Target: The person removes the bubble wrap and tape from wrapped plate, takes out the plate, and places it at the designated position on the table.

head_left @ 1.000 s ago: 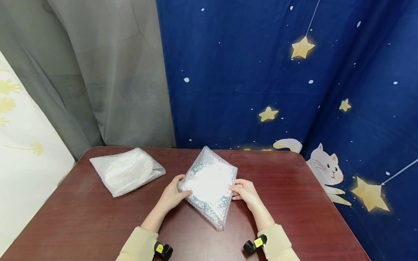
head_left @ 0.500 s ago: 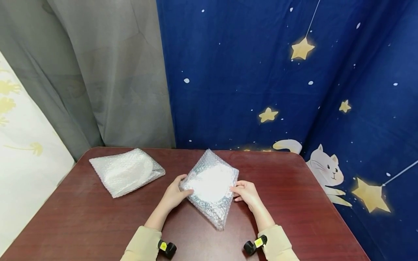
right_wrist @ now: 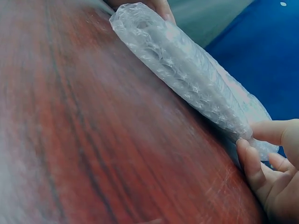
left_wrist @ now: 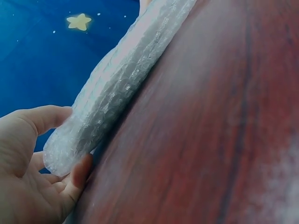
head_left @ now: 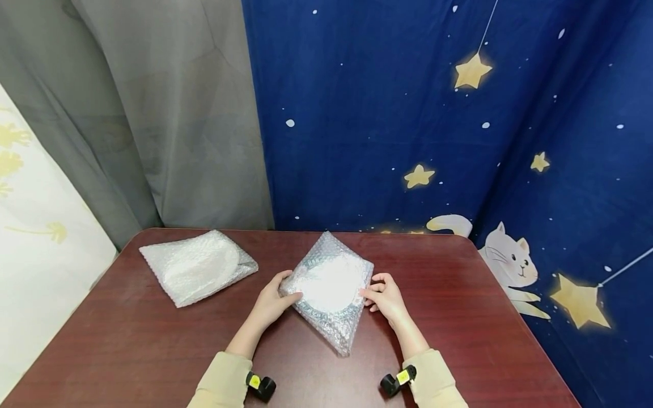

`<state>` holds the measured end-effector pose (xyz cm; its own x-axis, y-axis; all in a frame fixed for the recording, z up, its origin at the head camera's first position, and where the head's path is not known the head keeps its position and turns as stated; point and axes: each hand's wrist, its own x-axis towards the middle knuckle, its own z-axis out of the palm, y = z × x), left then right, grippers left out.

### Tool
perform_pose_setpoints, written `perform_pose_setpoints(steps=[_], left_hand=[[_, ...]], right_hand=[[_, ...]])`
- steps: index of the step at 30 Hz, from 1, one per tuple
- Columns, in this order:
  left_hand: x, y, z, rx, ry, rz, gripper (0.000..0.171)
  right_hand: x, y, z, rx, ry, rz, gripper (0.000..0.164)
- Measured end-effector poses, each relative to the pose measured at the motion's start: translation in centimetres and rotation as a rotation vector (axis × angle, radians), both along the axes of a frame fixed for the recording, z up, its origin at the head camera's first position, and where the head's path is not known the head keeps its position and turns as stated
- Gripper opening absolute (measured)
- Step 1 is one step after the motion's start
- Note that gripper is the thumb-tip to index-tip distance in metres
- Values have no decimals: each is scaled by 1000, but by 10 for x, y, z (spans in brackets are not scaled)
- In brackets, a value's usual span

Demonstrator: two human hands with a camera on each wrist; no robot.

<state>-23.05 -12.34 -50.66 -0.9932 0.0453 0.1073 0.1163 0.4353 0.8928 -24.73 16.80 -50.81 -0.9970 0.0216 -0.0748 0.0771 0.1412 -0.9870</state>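
A bubble-wrap package (head_left: 334, 323) sits at the middle of the table, turned cornerwise, with a glaring white round shape showing inside it. My left hand (head_left: 272, 300) grips its left corner; in the left wrist view the thumb lies on top and fingertips reach under the edge. At the right edge my right hand (head_left: 386, 297) pinches the wrap between thumb and fingers, as the right wrist view shows up close. Seen from the side, the package (right_wrist: 187, 79) is a thick, flat bundle, low over the tabletop. Its underside is hidden.
To the left lies a second bubble-wrap package (head_left: 199, 269), with a pale round shape inside. The red-brown table (head_left: 484, 340) ends at a back edge, behind which hang a grey curtain (head_left: 189, 113) and a blue star-patterned curtain (head_left: 367, 113).
The package and my left hand have shifted slightly to the right. A finger of my right hand has lifted a little off the package's edge, while its thumb stays there.
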Motion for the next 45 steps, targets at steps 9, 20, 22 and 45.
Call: perform_pose_setpoints(steps=[9,20,22,45], left_hand=[[3,-3,-1,54,11,-68,61],[6,-5,1,57,-5,-96,58],[6,-5,1,50,-10,-94,58],[7,-7,3,28,-36,-103,59]], right_hand=[[6,0,4,10,58,2,32],[21,-5,23,139,192,48,14],[17,-3,14,178,226,43,14],[20,-9,15,604,491,150,41]])
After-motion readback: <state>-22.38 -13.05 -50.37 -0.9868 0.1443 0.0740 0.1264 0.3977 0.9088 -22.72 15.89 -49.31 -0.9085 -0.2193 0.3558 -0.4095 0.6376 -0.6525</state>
